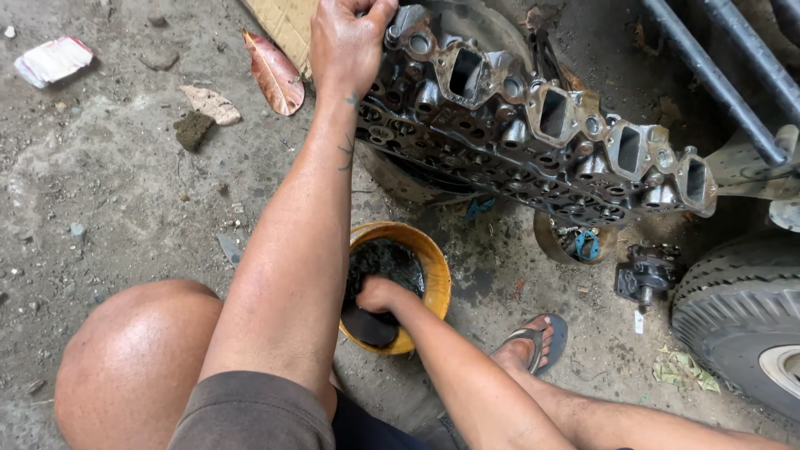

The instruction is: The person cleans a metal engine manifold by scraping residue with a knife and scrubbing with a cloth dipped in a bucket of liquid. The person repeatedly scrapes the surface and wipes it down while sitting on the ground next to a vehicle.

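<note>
Gripping cylinder head; fingertips cropped

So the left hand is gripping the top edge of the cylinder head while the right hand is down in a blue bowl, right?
Not quite: the head view shows the bowl is orange-yellow, not blue. The left hand does grip the cylinder head at its top edge, and the right hand is down in the bowl.

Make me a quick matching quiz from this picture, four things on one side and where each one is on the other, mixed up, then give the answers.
Things:
1. left hand
2. right hand
3. dry leaf
4. tyre

Places:
A. at the right edge of the view
B. gripping the end of the cylinder head
C. on the ground near the cardboard
D. down in the yellow bowl

Pairs: 1-B, 2-D, 3-C, 4-A
</note>
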